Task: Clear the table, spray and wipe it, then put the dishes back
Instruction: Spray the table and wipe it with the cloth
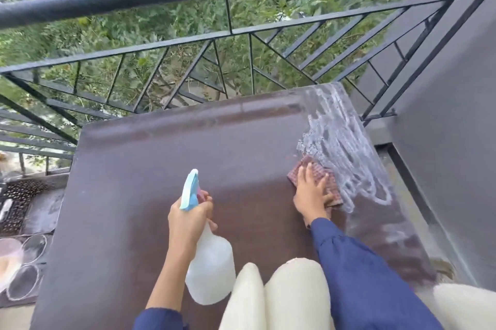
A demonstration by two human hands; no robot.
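Left hand (188, 218): gripping the neck of a translucent spray bottle (210, 273) with a light blue trigger head, holding it over the near middle of the tabletop (150, 157).
Right hand (312, 191): pressing flat, fingers spread, on a checked reddish cloth (332, 184) by the right edge.
Foam streaks (341, 141): lying white along the right edge up to the far right corner.
Railing (188, 42): standing beyond the far edge.

txt: none legible | labels/brands/nos.: none | translucent white plastic spray bottle w/ pale blue trigger (210, 268): no label seen
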